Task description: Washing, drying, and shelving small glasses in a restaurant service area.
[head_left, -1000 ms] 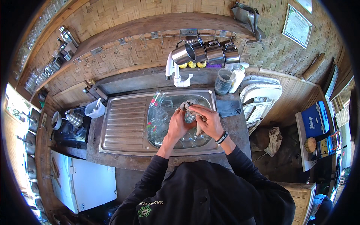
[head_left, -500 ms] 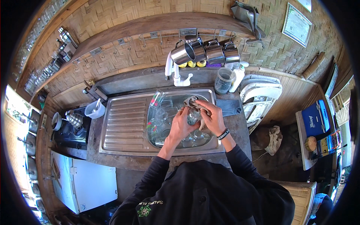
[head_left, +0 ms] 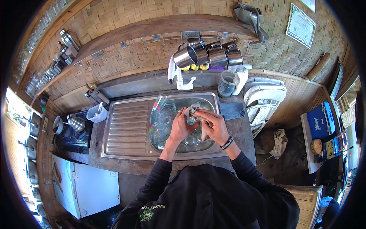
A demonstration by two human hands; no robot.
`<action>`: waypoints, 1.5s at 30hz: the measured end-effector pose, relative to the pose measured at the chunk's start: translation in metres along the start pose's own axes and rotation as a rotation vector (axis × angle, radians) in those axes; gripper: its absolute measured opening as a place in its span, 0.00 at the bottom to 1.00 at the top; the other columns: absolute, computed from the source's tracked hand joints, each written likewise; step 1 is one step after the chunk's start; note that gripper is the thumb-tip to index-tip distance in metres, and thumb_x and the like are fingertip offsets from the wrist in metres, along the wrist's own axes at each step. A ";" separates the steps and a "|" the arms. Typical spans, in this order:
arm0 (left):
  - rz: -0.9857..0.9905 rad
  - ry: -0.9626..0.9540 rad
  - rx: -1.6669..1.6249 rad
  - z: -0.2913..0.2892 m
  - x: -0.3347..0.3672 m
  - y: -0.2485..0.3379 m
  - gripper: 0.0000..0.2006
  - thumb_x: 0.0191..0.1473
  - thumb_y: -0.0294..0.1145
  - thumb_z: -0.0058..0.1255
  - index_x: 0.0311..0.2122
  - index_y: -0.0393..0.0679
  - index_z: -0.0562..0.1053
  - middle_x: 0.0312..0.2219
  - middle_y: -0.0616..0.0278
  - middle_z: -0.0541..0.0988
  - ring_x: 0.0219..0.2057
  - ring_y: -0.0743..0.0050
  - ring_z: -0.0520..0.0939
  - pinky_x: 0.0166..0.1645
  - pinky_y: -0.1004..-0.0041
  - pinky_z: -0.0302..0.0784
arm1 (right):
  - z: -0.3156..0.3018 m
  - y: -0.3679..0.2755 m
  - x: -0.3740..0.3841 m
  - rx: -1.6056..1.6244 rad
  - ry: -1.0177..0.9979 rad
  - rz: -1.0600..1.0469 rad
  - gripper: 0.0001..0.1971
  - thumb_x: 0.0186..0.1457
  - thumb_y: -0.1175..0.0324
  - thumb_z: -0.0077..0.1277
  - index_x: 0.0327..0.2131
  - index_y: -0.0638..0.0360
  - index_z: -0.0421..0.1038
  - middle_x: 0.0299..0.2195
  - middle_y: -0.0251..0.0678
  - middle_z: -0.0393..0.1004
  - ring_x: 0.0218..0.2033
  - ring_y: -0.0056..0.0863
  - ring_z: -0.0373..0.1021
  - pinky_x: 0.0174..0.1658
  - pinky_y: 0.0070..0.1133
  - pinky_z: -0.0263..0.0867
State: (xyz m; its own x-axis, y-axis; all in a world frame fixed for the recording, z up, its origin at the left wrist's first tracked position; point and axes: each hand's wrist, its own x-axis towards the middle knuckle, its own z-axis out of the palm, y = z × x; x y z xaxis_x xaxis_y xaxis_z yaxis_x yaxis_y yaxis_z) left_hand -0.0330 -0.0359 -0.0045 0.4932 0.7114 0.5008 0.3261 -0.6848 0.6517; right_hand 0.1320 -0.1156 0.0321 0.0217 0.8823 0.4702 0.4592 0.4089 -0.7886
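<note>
Over the sink (head_left: 127, 128), my left hand (head_left: 179, 129) is curled around a clear glass, mostly hidden by my fingers and the cloth. A greyish-beige cloth (head_left: 204, 132) is bunched in my right hand (head_left: 217, 128), pressed at the glass's rim with part of it hanging below the fingers. Both hands are close together above the basin. Several clear glasses (head_left: 163, 117) lie in the basin beneath them, some with red and green decoration. Water in the basin is hard to make out.
A white faucet (head_left: 185, 84) stands behind the basin, below hanging metal mugs (head_left: 218, 56). A glass jar (head_left: 227, 83), a white bottle (head_left: 241, 81) and a dark folded cloth (head_left: 232, 110) are to the right. A white tub (head_left: 97, 113) sits left of the drainboard.
My left hand has shifted slightly left and down. The cloth is now gathered lower around the glass's rim, and my right fingers lie flatter over it.
</note>
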 end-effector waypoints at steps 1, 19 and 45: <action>0.001 0.000 0.000 0.001 0.000 0.001 0.26 0.39 0.31 0.65 0.46 0.39 0.70 0.39 0.50 0.77 0.42 0.44 0.77 0.46 0.58 0.74 | 0.001 0.003 -0.002 -0.011 0.035 -0.061 0.19 0.51 0.81 0.49 0.47 0.55 0.76 0.46 0.40 0.76 0.29 0.27 0.76 0.30 0.19 0.70; -0.242 -0.010 -0.396 0.000 0.003 0.013 0.30 0.47 0.32 0.63 0.53 0.35 0.63 0.40 0.57 0.76 0.42 0.71 0.78 0.49 0.70 0.73 | -0.057 0.120 -0.050 -0.558 0.254 0.182 0.19 0.47 0.69 0.56 0.46 0.54 0.74 0.49 0.40 0.74 0.42 0.45 0.74 0.44 0.32 0.72; -0.219 -0.036 -0.587 0.005 0.000 0.023 0.23 0.52 0.34 0.61 0.48 0.35 0.65 0.38 0.59 0.77 0.39 0.78 0.76 0.45 0.73 0.72 | -0.032 0.041 -0.020 0.150 -0.112 0.251 0.27 0.50 0.62 0.63 0.53 0.57 0.69 0.47 0.37 0.74 0.45 0.25 0.72 0.44 0.21 0.70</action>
State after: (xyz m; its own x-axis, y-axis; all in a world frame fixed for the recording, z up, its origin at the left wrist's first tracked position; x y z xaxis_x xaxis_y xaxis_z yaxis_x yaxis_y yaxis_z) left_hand -0.0213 -0.0524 0.0072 0.4957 0.8123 0.3074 -0.0697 -0.3156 0.9463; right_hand 0.1784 -0.1237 0.0031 0.0163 0.9769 0.2131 0.3152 0.1973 -0.9283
